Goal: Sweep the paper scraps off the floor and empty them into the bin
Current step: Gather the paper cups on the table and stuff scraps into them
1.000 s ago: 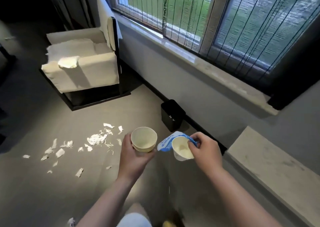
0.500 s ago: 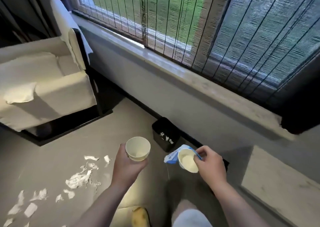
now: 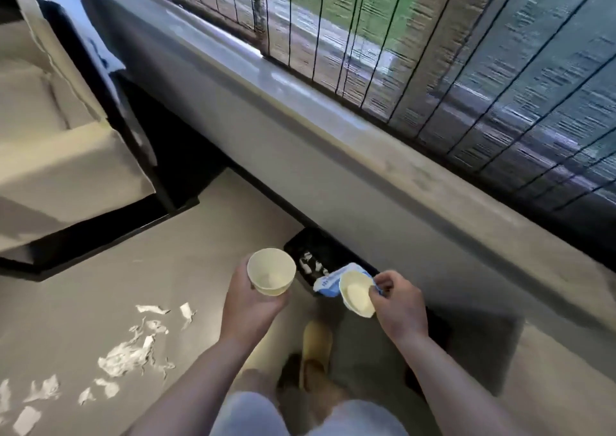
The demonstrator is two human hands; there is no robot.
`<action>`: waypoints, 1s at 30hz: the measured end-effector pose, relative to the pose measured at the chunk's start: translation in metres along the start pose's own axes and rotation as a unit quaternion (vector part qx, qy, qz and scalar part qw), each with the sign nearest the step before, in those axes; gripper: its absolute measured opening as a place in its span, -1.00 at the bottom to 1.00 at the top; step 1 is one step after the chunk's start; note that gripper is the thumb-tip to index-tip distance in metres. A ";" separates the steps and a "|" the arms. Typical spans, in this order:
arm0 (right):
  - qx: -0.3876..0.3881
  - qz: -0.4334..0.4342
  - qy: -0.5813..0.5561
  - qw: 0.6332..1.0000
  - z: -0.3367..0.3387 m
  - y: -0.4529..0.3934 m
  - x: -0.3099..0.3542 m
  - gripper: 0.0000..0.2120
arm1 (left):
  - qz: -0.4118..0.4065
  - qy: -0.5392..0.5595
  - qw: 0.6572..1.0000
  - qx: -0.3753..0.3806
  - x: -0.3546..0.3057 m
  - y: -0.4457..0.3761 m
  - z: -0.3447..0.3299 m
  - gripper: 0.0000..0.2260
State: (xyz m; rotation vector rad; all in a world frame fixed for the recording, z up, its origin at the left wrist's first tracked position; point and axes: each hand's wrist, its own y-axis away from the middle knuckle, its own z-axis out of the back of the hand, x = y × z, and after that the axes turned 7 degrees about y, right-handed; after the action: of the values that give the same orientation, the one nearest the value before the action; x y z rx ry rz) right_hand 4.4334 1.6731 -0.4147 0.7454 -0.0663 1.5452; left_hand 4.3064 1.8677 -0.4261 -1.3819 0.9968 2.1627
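Note:
White paper scraps (image 3: pixel 130 357) lie scattered on the grey floor at the lower left. A small black bin (image 3: pixel 320 252) stands against the wall below the window, with a few white scraps inside. My left hand (image 3: pixel 248 305) grips an empty cream paper cup (image 3: pixel 270 271) just left of the bin. My right hand (image 3: pixel 398 304) pinches a second cream cup (image 3: pixel 356 294) tilted on its side, together with a blue and white wrapper (image 3: pixel 328 284), over the bin's near right corner.
A cream armchair (image 3: pixel 60 155) on a black base fills the left side. A long window sill (image 3: pixel 300 79) and the wall under it run diagonally behind the bin. My foot in a yellow slipper (image 3: pixel 315 344) stands just before the bin.
The view has swung right and closer to the bin. Both hands with their cups have come nearer the bin, and the right cup now hangs over its edge.

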 end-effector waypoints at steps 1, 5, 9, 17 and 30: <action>0.000 -0.007 0.007 1.000 -0.007 -0.016 0.001 -0.87 | 0.007 -0.003 1.000 0.001 0.003 -0.014 -0.007 -0.42; 0.006 -0.040 0.020 0.999 -0.041 -0.065 0.008 -0.85 | 0.039 -0.010 0.999 -0.015 0.017 -0.057 -0.026 -0.42; 0.015 -0.082 0.020 0.996 -0.094 -0.113 0.011 -0.85 | 0.052 -0.018 0.998 0.004 0.045 -0.103 -0.041 -0.44; 0.043 -0.124 0.038 0.991 -0.190 -0.192 -0.015 -0.79 | 0.066 -0.032 0.997 0.038 0.110 -0.169 -0.051 -0.40; 0.098 -0.168 -0.025 0.981 -0.200 -0.166 -0.040 -0.59 | 0.080 -0.095 0.990 0.068 0.159 -0.202 -0.086 -0.33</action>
State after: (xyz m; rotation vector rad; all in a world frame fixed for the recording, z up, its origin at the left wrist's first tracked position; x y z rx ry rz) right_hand 4.5001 1.7561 -0.6552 0.9011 0.1699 1.2199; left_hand 4.4202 1.9319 -0.6629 -1.0440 1.1904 2.2431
